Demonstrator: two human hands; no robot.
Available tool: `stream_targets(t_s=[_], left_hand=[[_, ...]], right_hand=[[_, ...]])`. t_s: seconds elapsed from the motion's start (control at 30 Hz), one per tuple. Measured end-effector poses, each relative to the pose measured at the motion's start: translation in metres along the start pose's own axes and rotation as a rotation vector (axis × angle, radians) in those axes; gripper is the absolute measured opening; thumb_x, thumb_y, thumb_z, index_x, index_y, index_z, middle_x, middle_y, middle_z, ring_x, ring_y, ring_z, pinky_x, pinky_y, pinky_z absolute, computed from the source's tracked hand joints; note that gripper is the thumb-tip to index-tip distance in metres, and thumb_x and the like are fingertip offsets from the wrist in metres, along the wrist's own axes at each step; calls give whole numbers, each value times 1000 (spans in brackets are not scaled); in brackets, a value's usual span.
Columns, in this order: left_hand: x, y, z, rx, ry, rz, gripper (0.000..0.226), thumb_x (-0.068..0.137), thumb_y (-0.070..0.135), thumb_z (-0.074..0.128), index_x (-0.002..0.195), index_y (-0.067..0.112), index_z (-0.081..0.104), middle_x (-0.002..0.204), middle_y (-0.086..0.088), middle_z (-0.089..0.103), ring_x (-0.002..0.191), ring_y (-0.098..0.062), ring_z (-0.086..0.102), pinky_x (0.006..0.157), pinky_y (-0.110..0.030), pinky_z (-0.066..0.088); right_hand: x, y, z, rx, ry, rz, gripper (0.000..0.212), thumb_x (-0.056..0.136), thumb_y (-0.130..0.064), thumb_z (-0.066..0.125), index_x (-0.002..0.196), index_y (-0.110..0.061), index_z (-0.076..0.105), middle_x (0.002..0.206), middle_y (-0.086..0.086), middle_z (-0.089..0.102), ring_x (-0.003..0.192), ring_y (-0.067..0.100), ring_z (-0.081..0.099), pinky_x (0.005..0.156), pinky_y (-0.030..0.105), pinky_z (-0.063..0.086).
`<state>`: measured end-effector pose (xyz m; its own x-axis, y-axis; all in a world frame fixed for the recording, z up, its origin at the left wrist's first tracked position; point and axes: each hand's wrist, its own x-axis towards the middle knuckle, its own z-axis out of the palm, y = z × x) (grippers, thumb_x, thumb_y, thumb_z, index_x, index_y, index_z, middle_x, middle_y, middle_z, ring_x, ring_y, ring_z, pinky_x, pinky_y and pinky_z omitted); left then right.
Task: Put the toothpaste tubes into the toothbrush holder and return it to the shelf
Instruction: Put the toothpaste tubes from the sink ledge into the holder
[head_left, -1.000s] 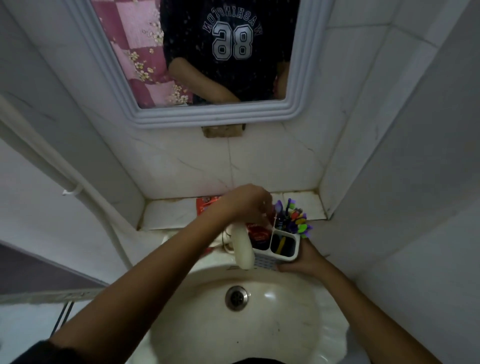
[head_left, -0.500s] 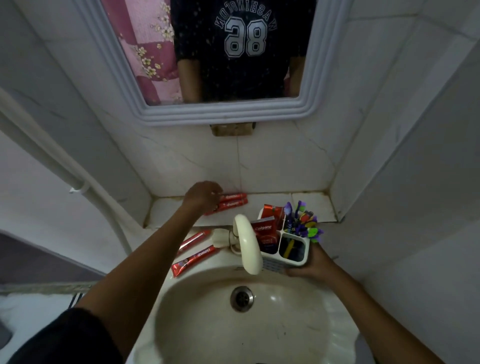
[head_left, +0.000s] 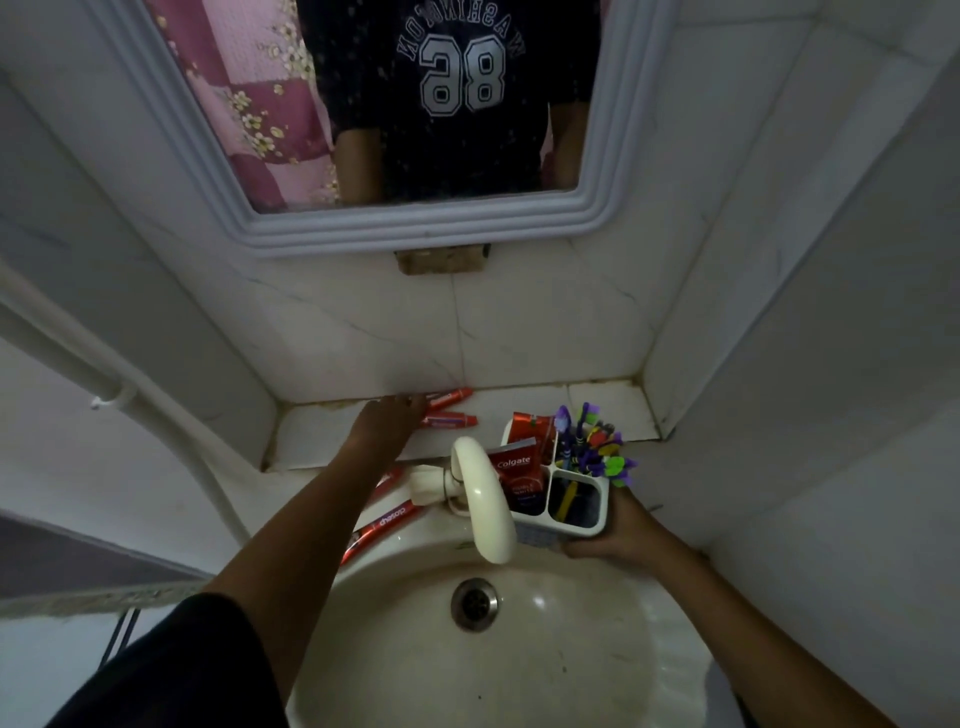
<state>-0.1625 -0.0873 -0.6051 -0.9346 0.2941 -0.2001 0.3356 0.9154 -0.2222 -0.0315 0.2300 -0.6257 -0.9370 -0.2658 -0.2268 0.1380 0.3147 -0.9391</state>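
My right hand (head_left: 621, 538) holds the white toothbrush holder (head_left: 584, 525) over the sink's back right edge. In the holder stand two red Colgate tubes (head_left: 515, 464) and several colourful toothbrushes (head_left: 592, 444). My left hand (head_left: 389, 418) reaches onto the tiled shelf (head_left: 605, 405). Its fingers are curled over the left ends of two red toothpaste tubes (head_left: 451, 408), which lie on the shelf. Two more red tubes lie on the sink rim left of the tap, a Closeup tube (head_left: 387, 525) and one partly hidden behind my forearm (head_left: 388, 479).
A cream tap (head_left: 485, 499) arches over the basin (head_left: 519, 675) between my arms, close to the holder's left side. Tiled walls close in the shelf on both sides. A framed mirror (head_left: 431, 228) hangs above. A white pipe (head_left: 156, 415) runs down the left wall.
My left hand left the holder, went back to the shelf and settled on the two red tubes there. A Colgate tube now stands in the holder. My right hand keeps holding the holder.
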Motion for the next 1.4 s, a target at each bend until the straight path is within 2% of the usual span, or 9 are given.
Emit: stream_targets(t_s=[0.27,0.43,0.57,0.73,0.9,1.07,1.17,1.3,1.4], left_hand=[[-17,2,-26,-343,-54,-120,52,93,35,49,138,14,34,111,-13,65,95,-30,64,78,-37,53],[-39,-7,-79,-592,192,-66,15,97,25,42,108,16,50,97,-9,66,77,-20,61,66,-35,52],[-58,-14,-140,-707,307,127,11,96,18,48,103,19,57,91,2,66,73,-14,63,64,-29,54],[-56,20,-187,-586,160,357,14,90,22,59,102,16,63,90,5,66,73,-2,60,67,-14,44],[-31,65,-167,-376,45,415,26,83,33,68,101,15,71,95,-1,72,83,-15,64,80,-32,52],[-18,66,-149,-697,-56,347,20,84,29,69,98,16,74,91,0,75,63,-9,65,62,-25,55],[-16,53,-140,-675,12,323,16,85,30,67,95,19,74,91,3,75,76,-7,66,71,-26,54],[-8,22,-110,-642,184,-28,16,86,28,63,100,22,68,104,2,69,93,-15,62,76,-30,50],[-2,1,-71,-520,-27,-233,31,85,34,63,112,18,63,115,-3,65,102,-22,61,84,-34,52]], right_hand=[[-2,-2,2,-28,-2,24,74,56,3,89,114,-29,57,106,-35,69,104,-10,63,81,7,51],[-2,-1,3,-22,11,17,74,58,10,86,113,-29,58,105,-32,70,103,-9,64,80,9,52],[-3,-2,5,-14,27,-7,74,55,4,88,114,-30,59,109,-26,71,107,-1,65,83,13,54],[-5,-7,6,6,27,-10,74,52,-2,89,114,-30,60,109,-23,72,109,2,66,86,17,54],[-8,-10,8,21,28,7,73,47,-18,89,113,-33,61,108,-24,73,108,1,66,84,15,54],[-7,-9,8,20,43,5,74,51,-3,91,114,-28,60,105,-16,74,106,-1,66,83,13,54],[-5,-4,7,30,53,-14,76,53,7,89,118,-19,58,113,-8,68,107,-2,65,83,12,53],[-3,0,7,14,55,-15,76,52,0,89,118,-22,59,115,-6,69,109,3,65,84,15,54],[-2,2,8,-4,54,-14,75,52,-2,90,117,-24,60,116,-2,70,111,7,66,88,22,55]])
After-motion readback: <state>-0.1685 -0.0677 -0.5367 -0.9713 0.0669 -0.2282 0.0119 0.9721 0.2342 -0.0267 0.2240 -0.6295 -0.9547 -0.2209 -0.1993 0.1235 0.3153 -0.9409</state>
